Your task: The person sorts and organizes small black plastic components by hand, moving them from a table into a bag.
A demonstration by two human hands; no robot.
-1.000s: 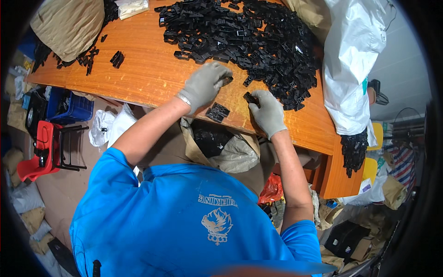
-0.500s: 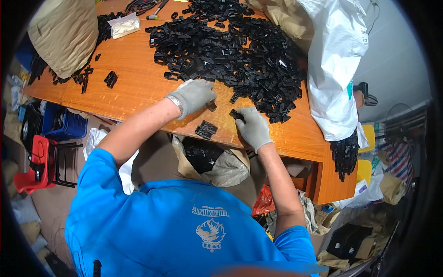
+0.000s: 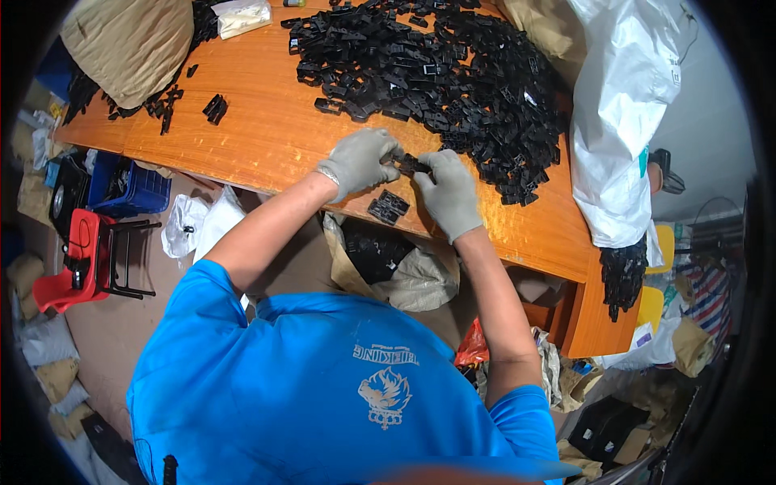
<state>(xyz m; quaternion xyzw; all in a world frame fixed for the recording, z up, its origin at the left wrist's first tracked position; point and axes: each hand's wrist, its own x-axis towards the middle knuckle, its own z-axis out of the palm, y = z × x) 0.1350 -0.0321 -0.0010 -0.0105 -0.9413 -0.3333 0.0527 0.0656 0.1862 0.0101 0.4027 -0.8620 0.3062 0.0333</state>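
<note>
Both my gloved hands meet over the near edge of the wooden table, pinching a small black plastic part (image 3: 409,164) between them. My left hand (image 3: 361,164), in a grey glove, grips its left end with bent fingers. My right hand (image 3: 450,194), gloved the same way, closes on the other end with thumb and fingers. Fingertips cover much of the part, so its exact shape is hard to tell. Just below the hands, a few similar black parts (image 3: 389,207) lie side by side on the table. Beyond them spreads a large heap of black plastic parts (image 3: 380,69).
A brown paper sack (image 3: 129,48) stands at the far left, with loose black pieces (image 3: 215,108) nearby. A white sack (image 3: 618,137) is on the right. Under the table edge, an open bag (image 3: 420,279) holds black material. A red chair (image 3: 77,263) is at left.
My hands have come together from apart, and both now hold the black part that was in the right hand. The whole view has shifted, so the table appears farther right and higher.
</note>
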